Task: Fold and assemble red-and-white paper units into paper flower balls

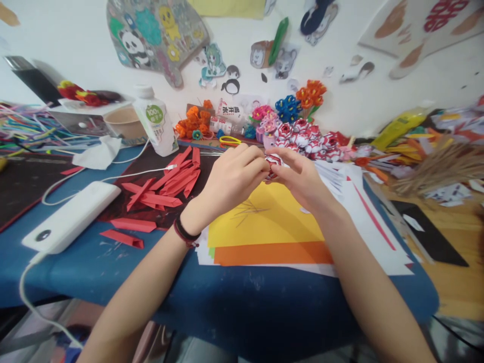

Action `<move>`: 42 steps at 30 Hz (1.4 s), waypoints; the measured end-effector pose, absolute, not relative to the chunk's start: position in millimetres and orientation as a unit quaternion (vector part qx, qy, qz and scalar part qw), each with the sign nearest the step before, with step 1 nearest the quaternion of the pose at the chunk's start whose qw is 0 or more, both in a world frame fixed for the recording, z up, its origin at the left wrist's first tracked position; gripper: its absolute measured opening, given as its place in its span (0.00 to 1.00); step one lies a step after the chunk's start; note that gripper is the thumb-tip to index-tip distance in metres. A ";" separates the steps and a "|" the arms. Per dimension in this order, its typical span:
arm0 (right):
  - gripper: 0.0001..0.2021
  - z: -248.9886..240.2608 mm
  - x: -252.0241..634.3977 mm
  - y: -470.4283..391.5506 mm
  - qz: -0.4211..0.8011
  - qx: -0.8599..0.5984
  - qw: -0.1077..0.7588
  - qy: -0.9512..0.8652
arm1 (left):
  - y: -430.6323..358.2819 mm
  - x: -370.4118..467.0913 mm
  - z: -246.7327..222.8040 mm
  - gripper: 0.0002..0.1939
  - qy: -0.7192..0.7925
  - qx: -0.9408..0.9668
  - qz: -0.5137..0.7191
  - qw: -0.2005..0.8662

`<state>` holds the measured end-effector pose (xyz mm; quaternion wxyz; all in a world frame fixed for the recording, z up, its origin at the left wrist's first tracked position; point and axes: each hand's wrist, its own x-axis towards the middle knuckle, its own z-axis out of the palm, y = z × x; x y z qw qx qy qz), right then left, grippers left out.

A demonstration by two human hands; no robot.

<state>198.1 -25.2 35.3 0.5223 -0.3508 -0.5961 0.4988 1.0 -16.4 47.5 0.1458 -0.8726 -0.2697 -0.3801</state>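
Observation:
Between my two hands is a small red-and-white folded paper flower (pixel 273 164), partly covered by the fingers. My left hand (pixel 238 174) comes at it from the left with curled fingers pressed to its side. From the right, my right hand (pixel 297 176) grips it between thumb and fingers. Both hands hover over yellow paper (pixel 272 217), on which a few thin brown strands (pixel 247 209) lie. Folded red paper strips (pixel 166 184) are heaped to the left. Beyond the hands sits a cluster of similar red-and-white paper flowers (pixel 302 136).
A white power bank (pixel 71 217) with cables lies on the left of the blue table (pixel 242 297). A white bottle (pixel 155 121) stands behind the red strips, near yellow-handled scissors (pixel 230 141). White paper strips (pixel 328 176) lie at right, and a bundle of brown sticks (pixel 434 166) is farther right.

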 end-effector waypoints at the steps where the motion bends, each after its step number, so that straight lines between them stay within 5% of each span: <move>1: 0.18 36.1 198.7 -25.2 0.497 -0.349 0.523 -0.598 | -16.7 1.0 47.8 0.12 -0.269 -0.871 -0.385 0.146; 27: 0.23 36.3 203.2 -24.4 0.495 -0.307 0.529 -0.618 | -25.6 -4.1 53.8 0.07 -0.221 -0.857 -0.459 0.080; 42: 0.28 35.5 198.5 -24.6 0.467 -0.356 0.514 -0.625 | -24.0 1.1 46.7 0.12 -0.254 -0.852 -0.347 0.298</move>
